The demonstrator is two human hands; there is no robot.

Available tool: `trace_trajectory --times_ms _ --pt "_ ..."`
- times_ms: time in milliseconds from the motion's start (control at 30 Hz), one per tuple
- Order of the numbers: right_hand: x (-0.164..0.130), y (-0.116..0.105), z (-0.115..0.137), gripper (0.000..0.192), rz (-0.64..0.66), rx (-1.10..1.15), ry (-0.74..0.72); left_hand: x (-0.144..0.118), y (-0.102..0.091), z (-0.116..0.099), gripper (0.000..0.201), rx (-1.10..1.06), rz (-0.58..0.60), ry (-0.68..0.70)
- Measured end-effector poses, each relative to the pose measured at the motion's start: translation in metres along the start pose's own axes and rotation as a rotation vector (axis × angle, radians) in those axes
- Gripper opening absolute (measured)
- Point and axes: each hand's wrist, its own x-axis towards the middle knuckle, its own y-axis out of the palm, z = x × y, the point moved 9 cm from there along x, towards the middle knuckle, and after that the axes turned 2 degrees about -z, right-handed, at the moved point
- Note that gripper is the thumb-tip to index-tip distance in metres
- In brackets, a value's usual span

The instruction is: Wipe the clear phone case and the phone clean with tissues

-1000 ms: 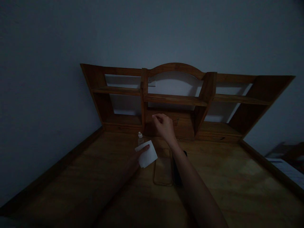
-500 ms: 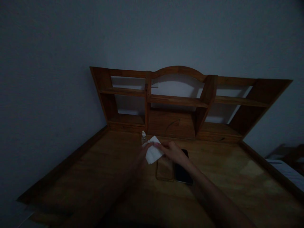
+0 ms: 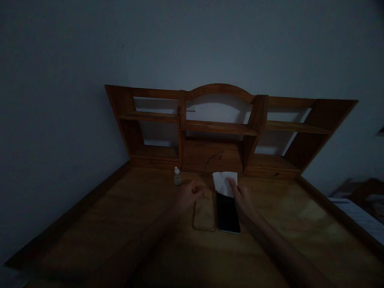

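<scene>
My right hand (image 3: 243,198) pinches a white tissue (image 3: 223,183) between thumb and fingers. The tissue lies over the far end of a smartphone (image 3: 228,216), whose dark screen faces up. Left of the phone is a clear phone case (image 3: 205,216), lying flat on the wooden desk. My left hand (image 3: 189,194) is at the case's far left corner, its fingers loosely curled and slightly apart, with nothing visible in them. Beyond that hand stands a small dropper bottle (image 3: 177,178) with a white cap.
A wooden shelf unit (image 3: 219,127) runs along the back of the desk (image 3: 120,216), against the wall. Raised wooden edges border the desk's left and right sides. Striped fabric (image 3: 357,214) shows beyond the right edge. The light is dim.
My left hand has let go of the tissue and moved slightly toward me. My right hand has carried the tissue rightward onto the phone. The bottle and case now show more fully.
</scene>
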Motion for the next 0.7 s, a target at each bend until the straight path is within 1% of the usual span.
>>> trace_trajectory --times_ms 100,167,267,367,467,533,600,700 --pt "-0.001 -0.018 -0.013 0.06 -0.087 -0.039 0.002 0.0 -0.002 0.017 0.04 0.139 0.011 0.073" --pt "-0.002 -0.024 -0.018 0.059 -0.105 -0.05 0.0 -0.003 0.001 0.019 0.037 0.228 0.042 0.137" --pt "-0.003 -0.023 -0.016 0.055 -0.106 -0.083 -0.032 -0.004 0.003 0.021 0.035 0.265 0.063 0.178" --pt "-0.01 -0.008 -0.007 0.045 -0.025 -0.098 -0.118 -0.003 0.003 0.022 0.049 0.277 0.063 0.196" --pt "-0.022 0.017 0.008 0.038 0.12 -0.089 -0.248 -0.002 0.002 0.022 0.06 0.319 0.057 0.18" --pt "-0.035 0.034 0.02 0.038 0.22 -0.095 -0.355 -0.001 0.002 0.02 0.063 0.311 0.055 0.142" --pt "-0.048 0.047 0.031 0.041 0.303 -0.112 -0.45 0.0 0.003 0.018 0.064 0.228 0.064 0.097" --pt "-0.065 0.059 0.045 0.044 0.389 -0.182 -0.536 0.0 0.007 0.015 0.065 0.011 0.067 0.029"
